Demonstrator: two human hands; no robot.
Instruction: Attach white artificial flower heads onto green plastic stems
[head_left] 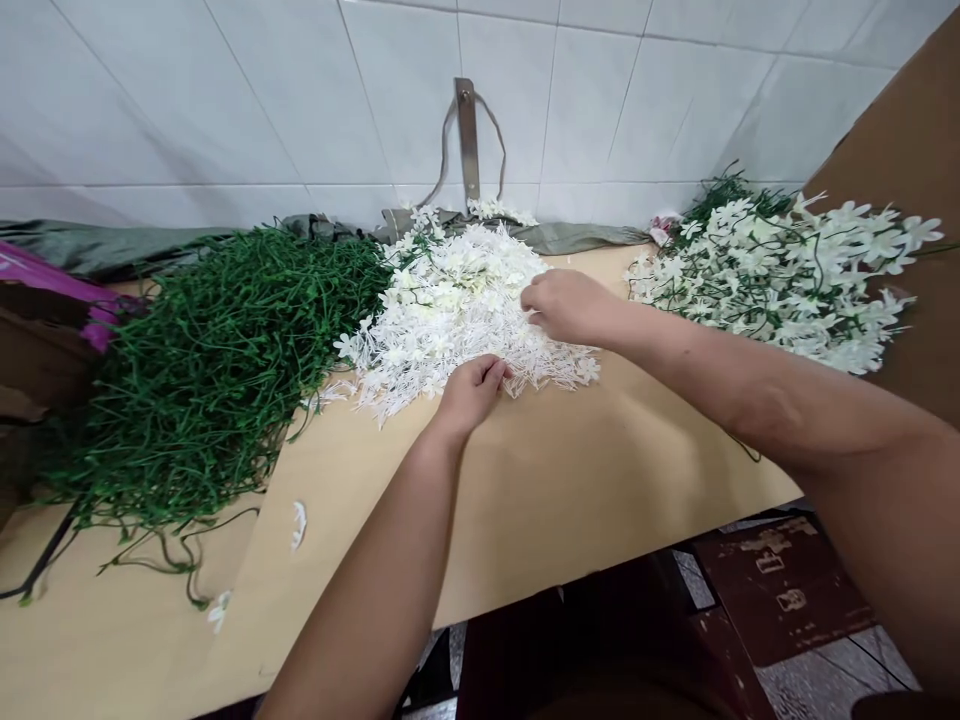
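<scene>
A heap of loose white artificial flower pieces (pixel 480 325), petals mixed with thin white stamens, lies in the middle of the table. At its front edge my left hand (pixel 471 392) has thumb and forefinger pinched together; whatever is between them is too small to make out. My right hand (pixel 568 306) reaches in at the heap's right side, fingers curled and closed, their tips against the white pieces. What those fingers hold is hidden. Left of the heap spreads a large pile of green plastic stems (pixel 225 370).
At the right, assembled white flowers on green stems (pixel 772 280) lie against a cardboard sheet (pixel 900 130). A metal strip (pixel 467 140) with a cord stands by the tiled wall (pixel 600 90). A white scrap (pixel 298 525) rests on the tabletop (pixel 555 500). Below is a worn dark-red stool (pixel 787 590).
</scene>
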